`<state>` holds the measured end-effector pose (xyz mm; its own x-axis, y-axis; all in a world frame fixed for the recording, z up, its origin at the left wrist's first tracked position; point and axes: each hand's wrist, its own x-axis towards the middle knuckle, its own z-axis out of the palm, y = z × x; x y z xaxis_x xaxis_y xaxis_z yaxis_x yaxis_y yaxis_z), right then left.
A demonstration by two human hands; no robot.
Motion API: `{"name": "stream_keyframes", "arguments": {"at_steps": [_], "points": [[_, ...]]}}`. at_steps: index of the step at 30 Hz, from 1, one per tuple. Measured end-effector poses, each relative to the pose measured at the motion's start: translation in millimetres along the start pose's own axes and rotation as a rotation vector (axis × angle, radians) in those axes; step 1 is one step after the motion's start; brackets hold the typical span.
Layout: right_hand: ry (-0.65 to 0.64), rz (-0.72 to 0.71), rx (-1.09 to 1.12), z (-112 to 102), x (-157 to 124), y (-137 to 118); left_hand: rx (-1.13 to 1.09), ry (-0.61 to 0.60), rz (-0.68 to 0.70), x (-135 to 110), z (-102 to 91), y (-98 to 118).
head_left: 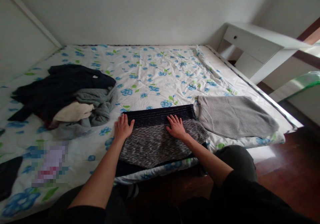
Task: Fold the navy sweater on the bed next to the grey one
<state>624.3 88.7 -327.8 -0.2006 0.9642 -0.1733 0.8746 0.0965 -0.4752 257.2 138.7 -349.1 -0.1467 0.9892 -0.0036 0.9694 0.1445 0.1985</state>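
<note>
A dark navy and speckled grey knitted sweater [152, 144] lies folded at the front edge of the bed. My left hand [123, 127] rests flat on its left side, fingers spread over the navy band. Further right, my right hand [176, 126] presses flat on the same sweater, its fingers also apart. Neither hand grips the cloth. Just right of the sweater lies a light grey ribbed knit garment [235, 115], folded and flat.
A heap of clothes holds a dark garment [70, 80], a grey cable knit [101, 104] and a cream piece [73, 112]. The floral bedsheet [150, 70] is wrinkled. A white drawer desk [257, 47] stands at the right. A black object [10, 174] lies lower left.
</note>
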Motion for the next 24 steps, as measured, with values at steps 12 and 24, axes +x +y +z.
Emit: {"name": "stream_keyframes", "arguments": {"at_steps": [12, 24], "points": [[0.012, -0.282, -0.007, 49.1, 86.4, -154.5, 0.028, -0.027, 0.230, 9.0, -10.6, 26.9], [0.038, -0.168, 0.018, 36.1, 106.6, -88.0, 0.028, -0.033, 0.119, 27.7, 8.6, 17.7]]}}
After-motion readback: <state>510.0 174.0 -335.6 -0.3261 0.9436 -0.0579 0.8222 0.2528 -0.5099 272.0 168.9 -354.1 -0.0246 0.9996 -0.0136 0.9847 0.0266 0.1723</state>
